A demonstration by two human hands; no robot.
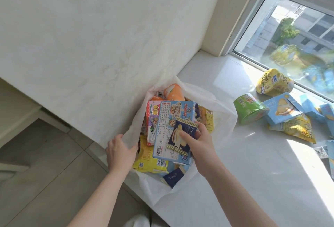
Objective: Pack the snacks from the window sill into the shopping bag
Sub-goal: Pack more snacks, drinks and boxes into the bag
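Currently the right hand (197,137) pinches a dark-blue snack packet (179,136) over the full white plastic shopping bag (216,103), whose rim the left hand (120,150) grips open. Next, likely: release it, then fetch the green paper cup (250,108) from the window sill (253,163).

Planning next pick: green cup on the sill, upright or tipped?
Tipped. The green cup lies on its side on the window sill, beside the light-blue box.
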